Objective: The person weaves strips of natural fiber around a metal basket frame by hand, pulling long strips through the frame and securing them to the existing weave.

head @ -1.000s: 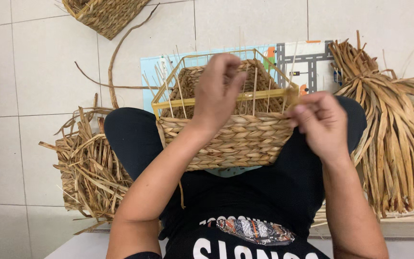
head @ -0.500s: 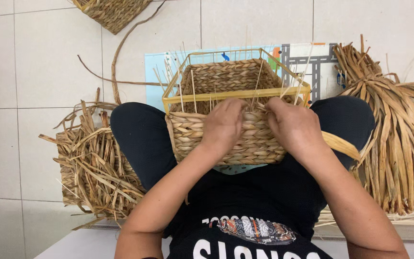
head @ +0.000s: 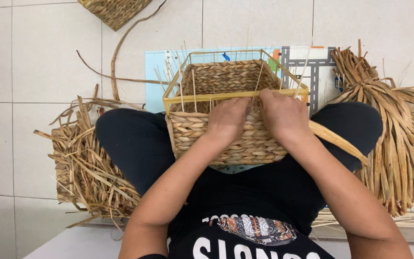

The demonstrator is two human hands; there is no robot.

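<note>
dried reed bundles (head: 398,139), another woven basket (head: 115,10), printed mat (head: 312,64)

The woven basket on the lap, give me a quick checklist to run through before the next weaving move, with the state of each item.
1. Woven basket steady on the lap: ok, it rests between the knees.
2. Both hands at the near wall: ok, left hand and right hand press on the top rows.
3. Loose weaving strand in reach: ok, it trails out from under the right hand.
4. Yellow frame level on the rim: ok.
5. Thin upright stakes standing: ok.
6. Grip on the strand's end: cannot tell, fingers hide it.
</note>
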